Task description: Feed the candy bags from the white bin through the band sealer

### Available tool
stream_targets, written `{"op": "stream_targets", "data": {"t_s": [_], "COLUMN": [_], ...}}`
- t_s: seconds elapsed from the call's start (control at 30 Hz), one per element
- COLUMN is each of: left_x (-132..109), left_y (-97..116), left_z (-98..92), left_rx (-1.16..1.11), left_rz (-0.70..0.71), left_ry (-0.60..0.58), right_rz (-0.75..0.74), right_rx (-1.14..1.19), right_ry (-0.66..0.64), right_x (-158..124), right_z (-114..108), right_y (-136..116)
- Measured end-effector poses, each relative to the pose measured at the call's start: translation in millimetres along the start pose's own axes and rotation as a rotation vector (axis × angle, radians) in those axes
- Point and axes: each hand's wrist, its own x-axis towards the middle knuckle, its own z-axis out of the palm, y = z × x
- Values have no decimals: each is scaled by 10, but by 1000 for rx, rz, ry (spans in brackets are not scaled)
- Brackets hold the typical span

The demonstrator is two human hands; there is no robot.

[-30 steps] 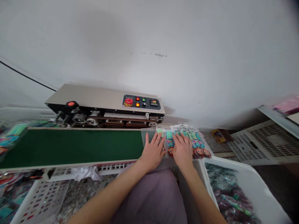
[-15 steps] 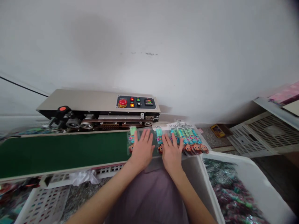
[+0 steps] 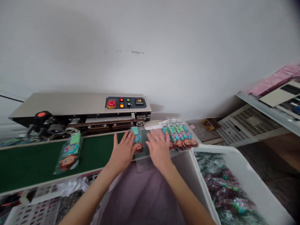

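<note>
The left hand point(image 3: 123, 151) and right hand point(image 3: 159, 150) are flat, fingers spread, one clear printed plastic packet point(image 3: 69, 153) already on the green belt point(image 3: 93, 153), another packet point(image 3: 138, 144) between them, several overlapping packets point(image 3: 180, 136) remaining.

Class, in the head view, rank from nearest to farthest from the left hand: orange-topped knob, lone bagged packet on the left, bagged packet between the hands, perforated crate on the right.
From the left hand:
1. Middle bagged packet: just right.
2. Lone bagged packet: left, on the green belt.
3. Orange-topped knob: farther left.
4. Perforated crate: far right.
</note>
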Motion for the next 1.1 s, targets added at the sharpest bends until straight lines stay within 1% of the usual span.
{"op": "stream_targets", "data": {"t_s": [0.07, 0.1, 0.17, 0.2, 0.23, 0.27, 0.3, 0.37, 0.47, 0.53, 0.57, 0.63, 0.7, 0.73, 0.8, 0.87, 0.9, 1.0, 1.1], "left_x": [-5, 4, 35, 53, 70, 82, 89, 90, 71, 58, 53, 48, 64, 87, 174, 311, 389, 594, 658], "left_y": [53, 119, 305, 409, 508, 592, 657, 715, 664, 603, 580, 565, 595, 627, 718, 831, 888, 1034, 1107], "left_z": [-43, -54, -53, -42, -25, -5, 17, 58, 95, 101, 102, 101, 102, 105, 120, 152, 175, 264, 352], "left_rx": [24, 12, -52, -95, -135, -168, -191, -206, -189, -180, -178, -182, -199, -211, -229, -226, -212, -138, -54], "left_rz": [-59, -60, -3, 38, 74, 101, 118, 116, 78, 62, 57, 51, 55, 62, 88, 121, 133, 147, 176], "left_ry": [52, 61, 35, 9, -17, -38, -54, -63, -55, -56, -60, -67, -79, -85, -93, -90, -87, -83, -58], "right_rz": [113, 195, 321, 347, 375, 399, 424, 466, 472, 454, 444, 417, 394, 401, 462, 513, 509, 424, 390], "right_rx": [-72, -122, -208, -235, -250, -254, -249, -228, -174, -127, -106, -86, -99, -117, -158, -185, -196, -237, -260], "right_ry": [85, 122, 146, 132, 124, 121, 121, 124, 86, 43, 26, 11, 16, 22, 24, -14, -40, -69, -51], "right_x": [-53, -84, -132, -142, -140, -127, -104, -37, 68, 105, 107, 72, -2, -46, -129, -189, -208, -233, -229], "right_z": [-117, -142, -109, -56, 11, 86, 159, 271, 305, 245, 195, 68, -72, -133, -212, -208, -178, -42, 32], "right_y": [360, 544, 823, 891, 902, 862, 777, 531, 178, 70, 64, 134, 274, 351, 486, 572, 598, 660, 780]}}
